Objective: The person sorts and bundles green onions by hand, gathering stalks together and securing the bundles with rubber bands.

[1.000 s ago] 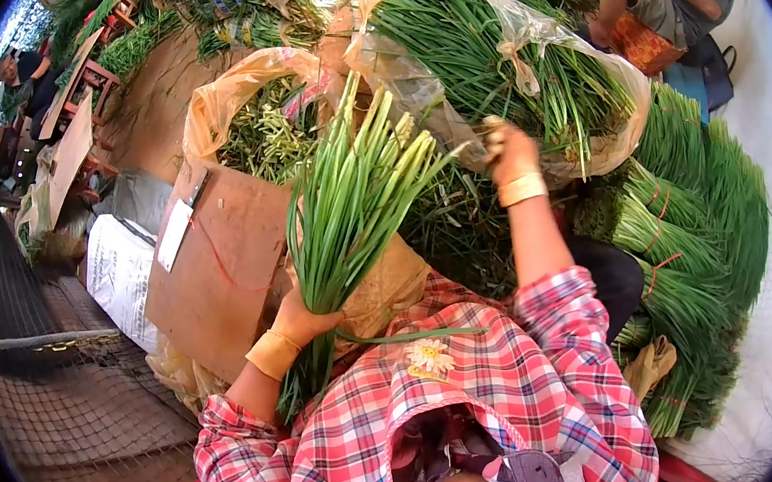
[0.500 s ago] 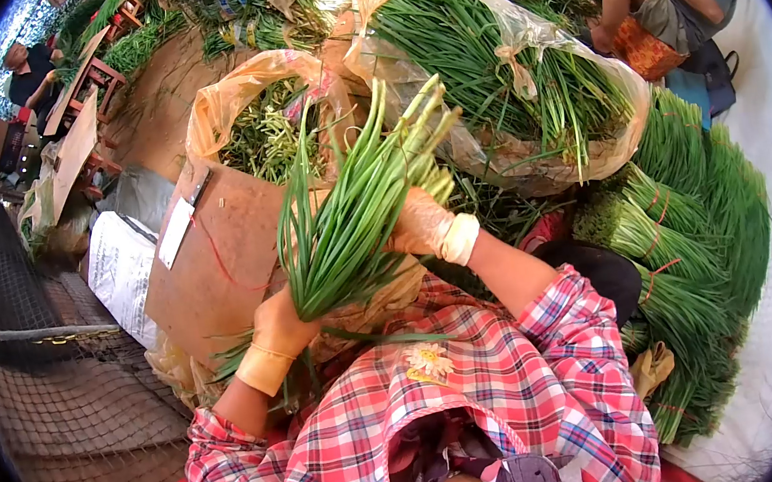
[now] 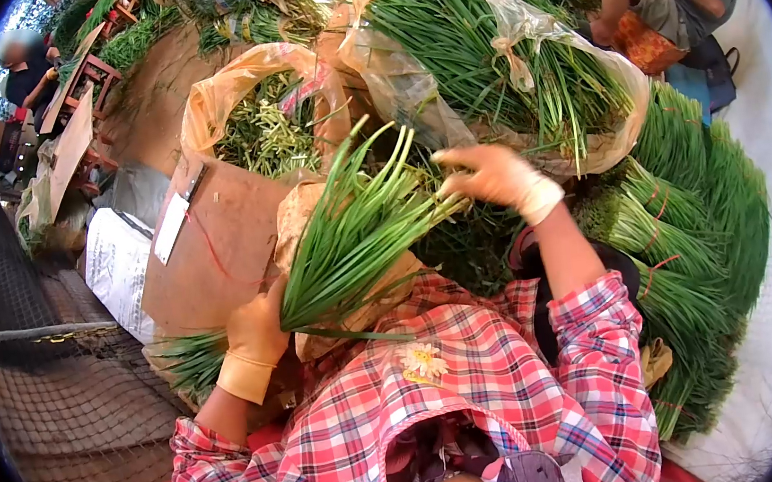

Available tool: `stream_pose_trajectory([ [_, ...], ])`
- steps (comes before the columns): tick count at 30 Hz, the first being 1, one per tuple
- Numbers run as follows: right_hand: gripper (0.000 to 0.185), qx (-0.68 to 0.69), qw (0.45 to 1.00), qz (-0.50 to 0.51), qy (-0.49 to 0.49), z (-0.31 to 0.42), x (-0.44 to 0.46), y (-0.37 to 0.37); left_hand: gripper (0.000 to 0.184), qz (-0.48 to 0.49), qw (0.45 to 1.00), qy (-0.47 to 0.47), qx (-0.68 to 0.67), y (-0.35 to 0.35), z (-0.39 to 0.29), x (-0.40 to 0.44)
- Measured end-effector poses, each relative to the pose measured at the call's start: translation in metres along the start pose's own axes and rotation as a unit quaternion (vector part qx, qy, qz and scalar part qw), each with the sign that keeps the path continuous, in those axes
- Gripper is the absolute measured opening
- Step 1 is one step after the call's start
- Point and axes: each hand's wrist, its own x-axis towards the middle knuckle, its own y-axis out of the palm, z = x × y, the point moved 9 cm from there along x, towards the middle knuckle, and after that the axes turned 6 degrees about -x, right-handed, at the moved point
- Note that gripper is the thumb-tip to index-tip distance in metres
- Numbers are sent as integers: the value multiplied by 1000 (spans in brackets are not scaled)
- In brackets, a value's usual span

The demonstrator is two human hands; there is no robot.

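Clasping the bunch of long green stalks (image 3: 353, 240), the left hand (image 3: 258, 332) I watch from my remote seat has its fingers closed around the leafy part, in front of the checked shirt (image 3: 489, 391). From that grip I see the stalks fan out toward the upper right, their paler ends loose and uneven, while leaf tips stick out past the hand on the other side. I see the right hand (image 3: 493, 176) released, fingers spread, just beside those paler ends; I cannot tell whether the thumb touches them. Both hands look gloved to me. Beneath the bunch I make out some brown wrapping (image 3: 384, 308), and beside it a brown board (image 3: 213, 227) with a red cord (image 3: 213, 248) on it. Beyond the board stands an open plastic bag (image 3: 220, 79) of short cut pieces; beyond the right hand, a larger plastic bag (image 3: 400, 73) is full of long greens. Near the right arm I see a stack of banded green bundles (image 3: 691, 244).
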Motion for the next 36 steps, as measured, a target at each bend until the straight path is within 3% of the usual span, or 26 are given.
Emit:
stream_pose_trajectory([
  [1, 59, -80, 994, 27, -67, 35, 2, 12, 55, 0, 1000, 8, 23, 0, -3, 0],
  [2, 57, -109, 984, 132, -47, 57, 5, 30, 55, 4, 1000, 8, 22, 1, -3, -1],
  [4, 37, 20, 982, 185, 13, 61, 5, 64, 58, -14, 999, 33, 24, -3, -7, 0],
  [6, 24, 280, 953, 110, 37, 27, 6, 78, 58, 0, 999, 27, 24, -6, -8, 0],
  [7, 19, 121, 992, -1, -37, -9, 16, 77, 59, 11, 1000, 20, 21, -3, -9, -1],
  [9, 22, 177, 954, -11, 243, -53, 5, 25, 59, 8, 1000, 21, 17, 1, -1, -8],
  [10, 26, 55, 972, -1, 230, -62, 5, 11, 59, -5, 1000, 22, 16, -1, 2, -5],
  [12, 30, 13, 993, 12, 116, -20, 7, 4, 59, 3, 1000, 21, 23, 1, 0, -5],
  [15, 48, -174, 956, 230, 52, 42, 22, 51, 61, 1, 998, 33, 47, 1, -9, 1],
  [16, 54, -156, 963, 219, 26, 53, 24, 69, 62, 0, 997, 43, 64, 1, -14, 1],
  [17, 53, -16, 993, 99, -58, 66, 28, 85, 62, -1, 997, 42, 63, 1, -17, 2],
  [18, 46, 131, 988, 52, -67, 52, 39, 121, 65, 36, 997, 16, 66, 6, -15, 2],
  [19, 43, 272, 958, 11, -91, 37, 48, 157, 68, 71, 995, -11, 69, 12, -11, 2],
  [20, 39, 371, 928, 4, 8, 65, 39, 120, 68, 70, 995, -14, 69, 11, -11, 2],
  [21, 36, 418, 908, -16, 28, 60, 42, 130, 71, 81, 994, -17, 64, 13, -10, 1],
  [23, 28, 733, 674, -43, 81, 52, 36, 150, 74, 91, 994, -18, 59, 15, -9, 0],
  [24, 26, 762, 638, -27, 109, 65, 30, 138, 74, 75, 995, -5, 65, 12, -11, 2],
  [26, 23, 857, 488, -5, 168, 57, 25, 138, 73, 55, 996, 8, 67, 13, -11, 4],
  [28, 20, 859, 474, -21, 192, 49, 21, 128, 75, 39, 998, 13, 40, 19, -9, 4],
  [29, 17, 803, 470, -120, 345, 20, 4, 129, 75, 38, 998, 11, 38, 19, -8, 3],
  [30, 16, 800, 486, -156, 315, -23, 4, 130, 75, 38, 999, 8, 34, 19, -7, 2],
  [31, 18, 764, 550, -244, 235, -24, 0, 78, 75, 39, 999, 4, 31, 19, -6, 0],
  [32, 19, 801, 489, -275, 207, -40, -10, 45, 75, 39, 999, 1, 29, 21, -4, -2],
  [33, 18, 773, 573, -265, 66, -71, -12, 9, 75, 31, 999, 11, 34, 22, -4, -3],
  [35, 25, 766, 512, -357, 155, -109, -31, -33, 75, 21, 999, 23, 38, 21, -5, -3],
  [36, 26, 762, 539, -345, 97, -124, -32, -53, 75, 16, 998, 34, 51, 17, -7, -5],
])
